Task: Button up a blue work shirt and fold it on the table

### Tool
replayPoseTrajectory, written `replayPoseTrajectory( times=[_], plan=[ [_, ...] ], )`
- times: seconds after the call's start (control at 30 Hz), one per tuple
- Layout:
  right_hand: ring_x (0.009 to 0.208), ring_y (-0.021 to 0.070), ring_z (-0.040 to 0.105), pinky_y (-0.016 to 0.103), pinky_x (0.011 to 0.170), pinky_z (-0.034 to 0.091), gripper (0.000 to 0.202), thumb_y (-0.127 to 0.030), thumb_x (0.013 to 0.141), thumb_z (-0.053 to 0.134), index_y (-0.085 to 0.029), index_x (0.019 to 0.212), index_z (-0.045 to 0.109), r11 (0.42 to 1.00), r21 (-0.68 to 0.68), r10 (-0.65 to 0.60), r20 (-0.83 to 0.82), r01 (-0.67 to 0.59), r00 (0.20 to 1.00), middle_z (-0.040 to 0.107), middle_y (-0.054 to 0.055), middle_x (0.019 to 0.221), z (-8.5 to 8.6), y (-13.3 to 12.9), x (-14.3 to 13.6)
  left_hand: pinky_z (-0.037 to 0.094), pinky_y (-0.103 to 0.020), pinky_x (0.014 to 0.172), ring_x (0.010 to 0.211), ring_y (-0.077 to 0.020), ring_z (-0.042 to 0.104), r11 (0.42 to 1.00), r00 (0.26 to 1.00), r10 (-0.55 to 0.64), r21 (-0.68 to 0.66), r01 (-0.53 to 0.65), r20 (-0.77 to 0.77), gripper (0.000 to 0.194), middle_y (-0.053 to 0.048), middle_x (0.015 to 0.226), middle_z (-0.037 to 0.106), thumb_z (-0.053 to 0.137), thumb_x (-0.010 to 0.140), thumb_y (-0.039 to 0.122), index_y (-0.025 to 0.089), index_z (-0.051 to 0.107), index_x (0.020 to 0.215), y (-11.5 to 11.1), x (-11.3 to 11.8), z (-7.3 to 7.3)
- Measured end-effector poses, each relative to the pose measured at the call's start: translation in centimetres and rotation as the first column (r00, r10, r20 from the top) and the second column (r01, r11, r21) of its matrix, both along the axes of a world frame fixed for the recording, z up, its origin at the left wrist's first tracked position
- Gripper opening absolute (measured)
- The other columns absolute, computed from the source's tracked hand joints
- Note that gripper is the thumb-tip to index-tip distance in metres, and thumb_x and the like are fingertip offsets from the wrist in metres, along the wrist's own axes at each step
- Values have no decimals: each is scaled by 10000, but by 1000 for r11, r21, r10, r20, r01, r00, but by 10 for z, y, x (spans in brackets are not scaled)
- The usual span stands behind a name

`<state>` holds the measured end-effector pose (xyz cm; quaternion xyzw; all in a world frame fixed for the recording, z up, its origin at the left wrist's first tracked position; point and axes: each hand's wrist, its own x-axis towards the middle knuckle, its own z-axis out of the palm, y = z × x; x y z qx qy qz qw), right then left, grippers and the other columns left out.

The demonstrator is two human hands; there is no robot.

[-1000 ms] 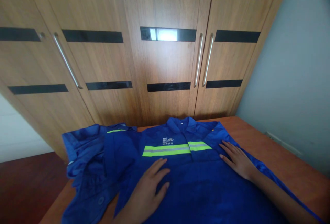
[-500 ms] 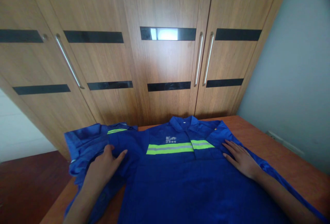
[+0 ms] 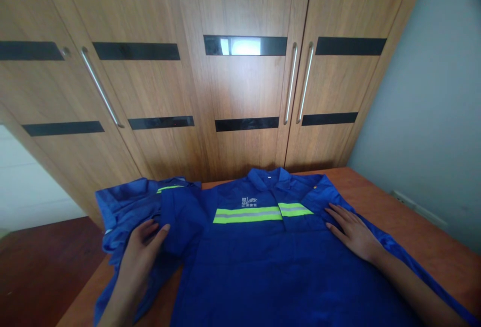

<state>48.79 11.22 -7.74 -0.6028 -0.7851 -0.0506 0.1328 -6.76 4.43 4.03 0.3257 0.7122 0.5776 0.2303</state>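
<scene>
A blue work jacket (image 3: 263, 262) with a yellow-green and grey reflective band (image 3: 248, 214) lies spread front up on a reddish-brown tabletop, its collar toward the cabinet. My right hand (image 3: 351, 231) rests flat on its right side near the shoulder, fingers stretched out. At the left, my left hand (image 3: 139, 252) is by the end of the jacket's left-lying sleeve (image 3: 184, 216), thumb apart from its bent fingers. Whether any cloth is between them is hard to see. Beneath and beyond that hand is a bunched blue garment (image 3: 126, 199) with a similar yellow-green strip.
Behind the table (image 3: 398, 216) stands a tall wooden cabinet (image 3: 244, 86) with black strips and metal handles. A pale wall (image 3: 428, 101) is at the right. Dark reddish floor (image 3: 45, 262) shows beyond the table's left edge.
My left hand has moved slightly down and left along the sleeve, its fingers bending more. My right hand stays on the jacket. The view has shifted a little.
</scene>
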Motion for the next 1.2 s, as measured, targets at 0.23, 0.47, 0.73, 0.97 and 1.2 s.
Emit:
replayPoseTrajectory(
  times=[0.23, 0.47, 0.73, 0.97, 1.2],
  plan=[
    [1325, 288, 387, 502, 1087, 323, 593, -596, 905, 325, -239, 1355, 474, 1000, 11, -5, 14, 5, 1000, 414, 80, 1454, -2, 0, 1, 434, -162, 468, 532, -84, 553, 994, 934, -109, 43, 100, 339, 350, 40, 666, 612, 729, 685, 352, 194, 645, 986, 12, 14, 15],
    [1324, 280, 389, 491, 1086, 327, 596, -590, 910, 321, -225, 1356, 472, 1000, 8, -5, 25, 4, 1000, 413, 88, 1454, 1, 0, -1, 539, -378, 852, 951, -241, 668, 946, 941, -326, 34, 324, 88, 425, -64, 1067, 704, 662, 718, 288, 190, 611, 1128, 29, 23, 8],
    [1320, 283, 394, 494, 1083, 332, 603, -596, 905, 327, -220, 1351, 479, 1000, 16, -7, 12, 7, 1000, 428, 90, 1444, 2, -1, -1, 195, -432, 1161, 1403, -210, 263, 776, 586, -580, -166, 608, -566, 569, -43, 1529, 305, 435, 896, 316, 260, 299, 1446, 9, 80, 0],
    [1324, 291, 386, 510, 1088, 312, 606, -604, 901, 321, -232, 1355, 469, 1000, -12, -12, 2, 12, 1000, 415, 88, 1453, 1, -2, -1, 242, -498, 1132, 1411, -266, 233, 467, 167, -853, -582, 666, -494, 646, -51, 1568, 185, 535, 851, 328, 347, 282, 1445, -8, 105, -11],
    [1186, 276, 526, 435, 1029, 400, 585, -614, 886, 342, -199, 1212, 594, 995, -101, 7, -44, -12, 999, 560, 115, 1301, 29, 13, -7, 213, -480, 1145, 1407, -247, 247, 595, 100, -725, -546, 589, -682, 489, -58, 1512, 343, 336, 939, 422, 240, 430, 1383, 34, 114, -11]
  ],
)
